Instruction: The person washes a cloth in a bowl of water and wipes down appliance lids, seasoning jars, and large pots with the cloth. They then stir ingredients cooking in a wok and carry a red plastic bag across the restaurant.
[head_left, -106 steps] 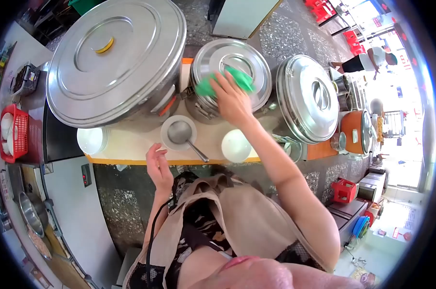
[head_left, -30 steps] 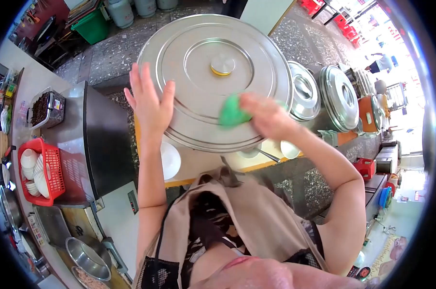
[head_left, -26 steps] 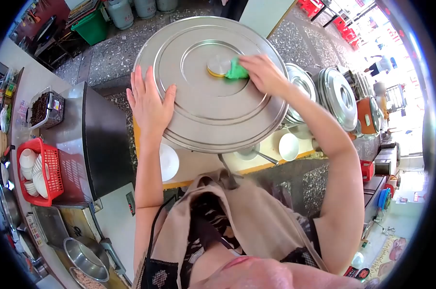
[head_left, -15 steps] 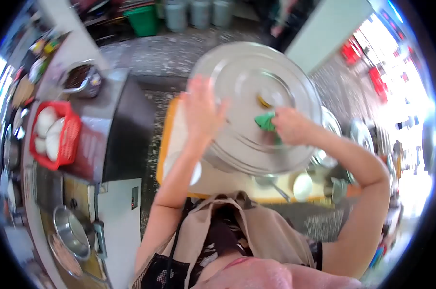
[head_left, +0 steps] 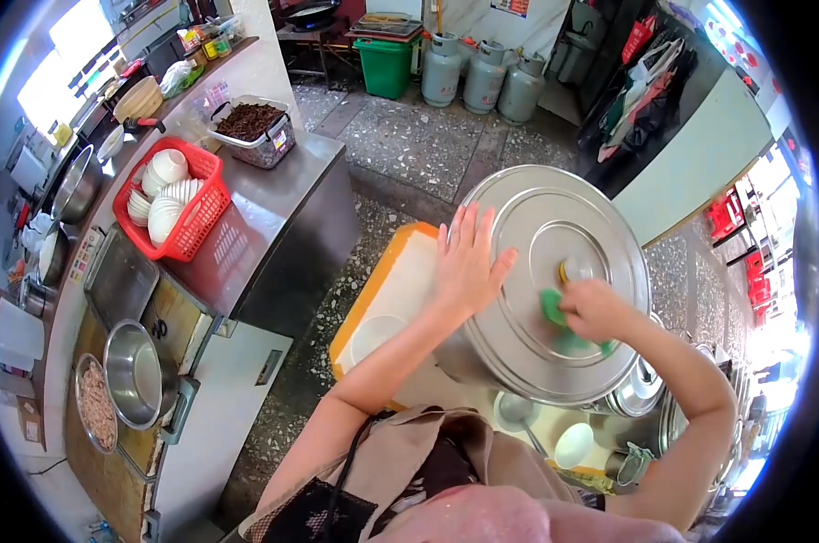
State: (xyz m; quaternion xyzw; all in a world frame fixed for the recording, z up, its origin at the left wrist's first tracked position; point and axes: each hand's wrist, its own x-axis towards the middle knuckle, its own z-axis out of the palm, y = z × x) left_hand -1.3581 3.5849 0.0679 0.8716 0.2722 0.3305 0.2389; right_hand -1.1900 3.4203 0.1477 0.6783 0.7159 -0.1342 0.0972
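A large round metal pot lid (head_left: 509, 299) covers a big steel pot (head_left: 455, 357) in front of me. My left hand (head_left: 471, 262) lies flat on the lid's left side, fingers spread. With my right hand (head_left: 599, 312) closed, I press a green cloth (head_left: 554, 308) against the lid, right beside its knob (head_left: 574, 269). The cloth is partly hidden under my fingers. Close to my body, a ladle (head_left: 518, 412) and a white bowl (head_left: 573, 445) lie on the yellow-edged table (head_left: 409, 258).
Left, a steel counter (head_left: 287, 195) bears a red basket (head_left: 212, 213) of white bowls and a tub of dark food (head_left: 255, 122). Metal bowls (head_left: 133, 376) sit nearer. Several gas cylinders (head_left: 442, 72) and a green bin (head_left: 385, 68) stand behind. More pots (head_left: 640, 389) stand right.
My view has swung, so the lid appears lower and further right. My right hand stays closed on the green cloth near the knob. My left hand remains flat on the lid.
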